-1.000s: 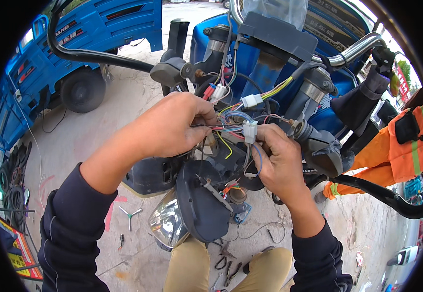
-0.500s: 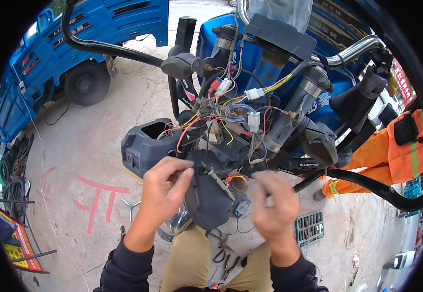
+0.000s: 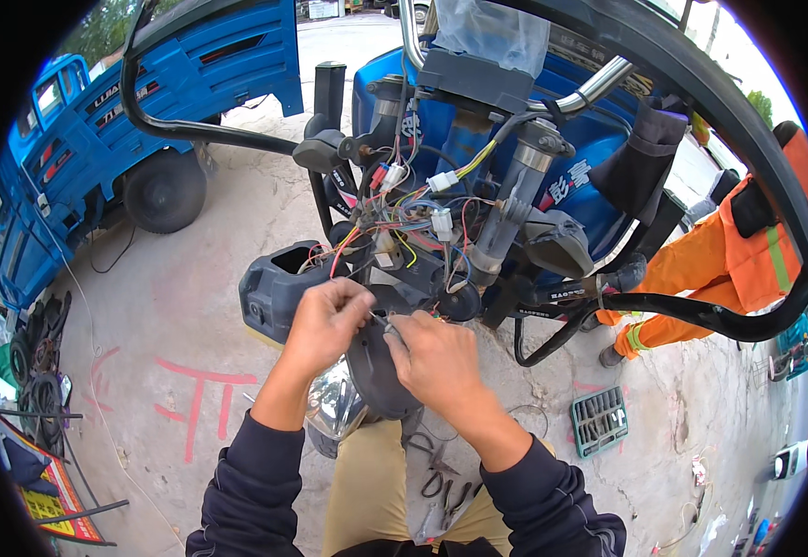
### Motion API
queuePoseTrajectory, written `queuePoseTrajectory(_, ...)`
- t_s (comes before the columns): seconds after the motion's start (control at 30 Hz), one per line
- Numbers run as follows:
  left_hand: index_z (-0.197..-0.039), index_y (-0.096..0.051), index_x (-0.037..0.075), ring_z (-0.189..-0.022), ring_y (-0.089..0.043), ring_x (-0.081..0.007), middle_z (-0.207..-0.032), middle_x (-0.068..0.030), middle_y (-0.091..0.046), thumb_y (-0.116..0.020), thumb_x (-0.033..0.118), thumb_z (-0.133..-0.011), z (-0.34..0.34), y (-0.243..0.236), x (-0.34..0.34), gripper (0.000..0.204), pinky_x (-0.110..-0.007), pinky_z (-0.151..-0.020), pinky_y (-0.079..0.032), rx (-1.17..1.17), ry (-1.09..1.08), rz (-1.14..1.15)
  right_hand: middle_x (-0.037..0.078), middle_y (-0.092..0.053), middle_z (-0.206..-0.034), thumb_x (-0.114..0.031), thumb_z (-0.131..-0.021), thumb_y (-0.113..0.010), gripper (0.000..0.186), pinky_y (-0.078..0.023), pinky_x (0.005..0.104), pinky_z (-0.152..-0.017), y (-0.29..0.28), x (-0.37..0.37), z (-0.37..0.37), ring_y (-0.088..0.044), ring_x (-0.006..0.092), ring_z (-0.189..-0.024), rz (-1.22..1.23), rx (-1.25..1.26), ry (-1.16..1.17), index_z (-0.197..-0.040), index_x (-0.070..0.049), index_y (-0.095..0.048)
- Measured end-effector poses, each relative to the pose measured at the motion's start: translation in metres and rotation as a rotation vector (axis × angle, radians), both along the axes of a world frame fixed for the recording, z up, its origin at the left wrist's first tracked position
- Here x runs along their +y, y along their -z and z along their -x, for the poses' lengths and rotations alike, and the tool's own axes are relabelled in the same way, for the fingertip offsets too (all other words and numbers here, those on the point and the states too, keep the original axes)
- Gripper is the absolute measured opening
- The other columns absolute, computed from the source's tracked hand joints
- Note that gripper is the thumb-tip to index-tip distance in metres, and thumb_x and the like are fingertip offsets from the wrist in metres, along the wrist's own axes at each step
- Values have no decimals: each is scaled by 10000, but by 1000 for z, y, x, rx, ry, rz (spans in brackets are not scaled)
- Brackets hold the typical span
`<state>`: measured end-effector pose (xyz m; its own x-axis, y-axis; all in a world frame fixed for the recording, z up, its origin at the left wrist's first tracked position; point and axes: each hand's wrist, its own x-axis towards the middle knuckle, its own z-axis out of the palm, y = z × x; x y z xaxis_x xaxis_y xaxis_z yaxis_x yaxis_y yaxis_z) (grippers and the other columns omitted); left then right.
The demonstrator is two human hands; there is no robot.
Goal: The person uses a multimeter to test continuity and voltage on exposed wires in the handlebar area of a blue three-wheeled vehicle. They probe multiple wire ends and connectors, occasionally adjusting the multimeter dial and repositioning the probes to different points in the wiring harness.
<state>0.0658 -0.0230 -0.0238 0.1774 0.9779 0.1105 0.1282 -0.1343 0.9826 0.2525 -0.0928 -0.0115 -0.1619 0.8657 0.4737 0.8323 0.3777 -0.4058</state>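
Note:
My left hand [image 3: 325, 327] and my right hand [image 3: 437, 360] meet above a dark plastic headlight housing [image 3: 378, 379]. The left thumb and fingers are pinched together at a small, thin, pale piece, too small to name. Curled fingers on my right hand close beside it; what they grip is hidden. A clear headlight lens [image 3: 334, 401] shows below my left wrist. Just beyond the hands spreads a tangle of coloured wires [image 3: 404, 221], with a white connector [image 3: 443, 181] and another white connector [image 3: 442, 225] among them. A red wire [image 3: 342, 249] hangs near my left fingers.
A black tubular frame [image 3: 701, 320] curves around the right. Left of the hands sits a grey plastic box [image 3: 274, 292]. On the ground are pliers [image 3: 460, 501] and a green tray of small parts [image 3: 599, 420]. A blue cargo tricycle [image 3: 162, 102] and a person in orange [image 3: 729, 251] are nearby.
My right hand has moved left and inward, meeting the left hand over the housing. My left hand has shifted slightly right and up. The view has turned, so the vehicle front appears further left.

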Motion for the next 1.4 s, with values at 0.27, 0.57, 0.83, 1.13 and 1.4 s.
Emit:
queuePoseTrajectory(0.27, -1005, -712, -57, -701, -570, -80, -811, -30, -683, -665, 85, -986, 28, -13, 0, 151, -259, -639, -477, 235, 37, -105, 171, -717, -866, -252, -872, -706, 193, -547, 507, -709, 66, -64, -88, -692, 420, -824, 452, 95, -104, -940, -72, -708)
queuePoseTrajectory(0.57, -1342, -625, -45, -839, -688, -149, -994, -120, -729, -687, 163, -996, 0, -76, 25, 409, -292, -747, -559, -82, 17, 29, 197, -744, -916, -251, -837, -741, 263, -565, 526, -783, 194, -98, -147, -711, 426, -888, 732, -34, 9, -1030, -74, -758)
queuePoseTrajectory(0.83, -1321, -633, -37, -749, -616, -83, -853, -64, -714, -782, 2, -869, -20, -76, 35, 478, -257, -682, -507, 296, 9, -205, 53, -737, -922, 8, -967, -641, 157, -475, 223, -617, 5, 16, -117, -601, 73, -670, -90, 508, -5, -1100, 29, -724)
queuePoseTrajectory(1.13, -1044, -736, -11, -945, -684, -441, -972, -250, -720, -595, 48, -910, -12, -88, 65, 204, -497, -850, -544, 687, 122, -712, 54, -758, -932, -48, -1000, -597, 232, -481, 265, -582, -48, 73, -63, -592, 61, -654, 381, 750, -166, -1168, 62, -713)
queuePoseTrajectory(1.4, -1087, -706, -23, -970, -662, -450, -992, -253, -703, -552, 19, -935, -14, -90, 92, 220, -491, -865, -527, 826, 275, -647, 236, -727, -848, -171, -860, -701, 180, -577, 514, -776, -58, 93, -46, -716, 437, -850, 137, -187, 96, -966, -38, -761)
